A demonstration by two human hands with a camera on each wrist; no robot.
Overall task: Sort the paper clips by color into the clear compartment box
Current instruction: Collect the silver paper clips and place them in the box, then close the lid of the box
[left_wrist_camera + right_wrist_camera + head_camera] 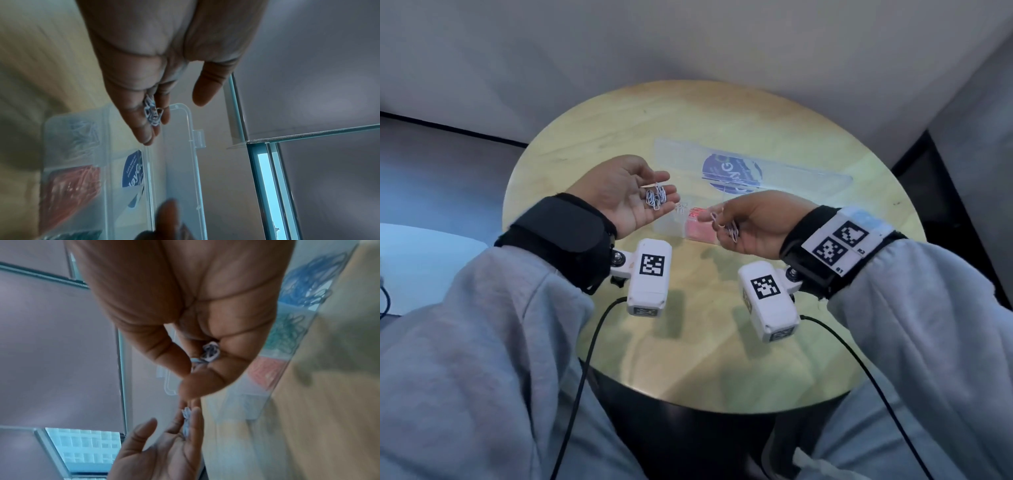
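My left hand (669, 185) lies palm up and open above the table, with a small heap of white paper clips (655, 198) resting on its fingers; the left wrist view shows the same heap (152, 113). Just to its right, my right hand (717, 224) has its fingers curled and pinches a few more white clips (732, 230), seen bunched in the right wrist view (210, 352). Beneath both hands sits the clear compartment box (671, 228), its lid (808, 178) folded back. Separate cells hold red clips (76, 186), white clips (82, 138), blue clips (308, 287) and teal clips (287, 332).
The box stands near the middle of a round wooden table (688, 359). A blue round sticker (732, 171) shows through the lid. Grey walls and a window frame (265, 178) lie beyond the table. Camera cables (585, 359) hang from both wrists over the near edge.
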